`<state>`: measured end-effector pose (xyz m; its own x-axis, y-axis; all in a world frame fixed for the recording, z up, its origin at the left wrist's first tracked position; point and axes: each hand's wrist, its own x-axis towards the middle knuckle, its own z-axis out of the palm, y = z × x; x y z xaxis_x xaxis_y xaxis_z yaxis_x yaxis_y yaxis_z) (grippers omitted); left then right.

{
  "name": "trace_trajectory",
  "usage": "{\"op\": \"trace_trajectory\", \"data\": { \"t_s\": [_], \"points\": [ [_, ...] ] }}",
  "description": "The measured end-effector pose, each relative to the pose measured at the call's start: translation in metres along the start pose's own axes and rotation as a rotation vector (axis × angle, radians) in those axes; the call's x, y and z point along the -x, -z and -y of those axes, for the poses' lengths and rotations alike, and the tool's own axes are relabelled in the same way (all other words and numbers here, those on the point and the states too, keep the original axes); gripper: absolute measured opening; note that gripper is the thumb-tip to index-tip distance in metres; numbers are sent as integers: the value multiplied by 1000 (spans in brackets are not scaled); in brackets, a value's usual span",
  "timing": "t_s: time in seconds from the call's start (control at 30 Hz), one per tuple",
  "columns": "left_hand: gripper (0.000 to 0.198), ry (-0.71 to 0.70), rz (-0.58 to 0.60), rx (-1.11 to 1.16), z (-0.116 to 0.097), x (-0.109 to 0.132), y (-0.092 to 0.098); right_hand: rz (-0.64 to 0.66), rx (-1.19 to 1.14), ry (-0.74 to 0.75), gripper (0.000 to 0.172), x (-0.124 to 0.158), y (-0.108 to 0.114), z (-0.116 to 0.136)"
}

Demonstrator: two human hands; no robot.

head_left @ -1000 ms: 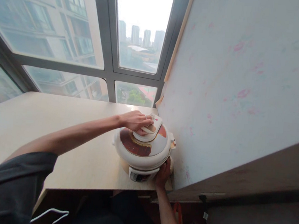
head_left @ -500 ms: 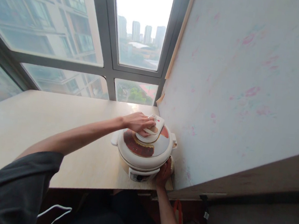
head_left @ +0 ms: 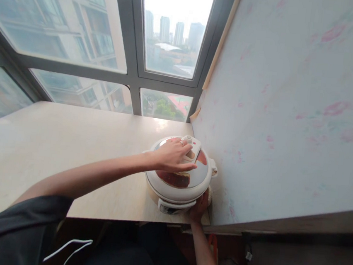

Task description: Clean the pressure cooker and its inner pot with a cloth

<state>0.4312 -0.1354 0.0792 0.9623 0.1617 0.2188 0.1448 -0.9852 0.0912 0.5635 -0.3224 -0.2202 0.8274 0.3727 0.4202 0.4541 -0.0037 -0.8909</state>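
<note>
A white electric pressure cooker (head_left: pixel 170 193) with a shiny lid (head_left: pixel 199 177) stands close to the wall. My left hand (head_left: pixel 176 155) lies over the lid's handle (head_left: pixel 195 151), palm down, thumb and fingers apart. A ring is on one finger. Beside the cooker's lower right side is my right hand (head_left: pixel 199 207), in shadow. Its fingers are mostly hidden by the cooker, so their grip cannot be made out. A pale object (head_left: pixel 210 195) shows just behind that hand. The control panel (head_left: pixel 172 210) faces me.
The cooker sits on a cream ledge (head_left: pixel 69 147), near its front edge. Grey-framed windows (head_left: pixel 169 81) rise behind, and a flower-patterned wall (head_left: pixel 278 117) bounds the right. Below hang a white cord (head_left: pixel 75 240) and a bag with a red handle (head_left: pixel 212 241).
My left hand has loosened from the lid handle and now lies spread over it. My right hand stays by the cooker's lower right side. The whole view has shifted slightly.
</note>
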Motion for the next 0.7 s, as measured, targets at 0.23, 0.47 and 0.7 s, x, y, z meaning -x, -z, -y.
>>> {"op": "trace_trajectory", "data": {
  "t_s": [0.23,0.47,0.7],
  "points": [
    [45,-96,-31,-135,1,-6,-16,-7,4,-13,51,-1,2,2],
    [51,-10,-27,-298,-11,-7,-19,16,18,-25,52,-2,5,3],
    [53,-2,-62,-224,-6,-10,-23,23,44,-4,50,-3,7,9]
  ]
}}
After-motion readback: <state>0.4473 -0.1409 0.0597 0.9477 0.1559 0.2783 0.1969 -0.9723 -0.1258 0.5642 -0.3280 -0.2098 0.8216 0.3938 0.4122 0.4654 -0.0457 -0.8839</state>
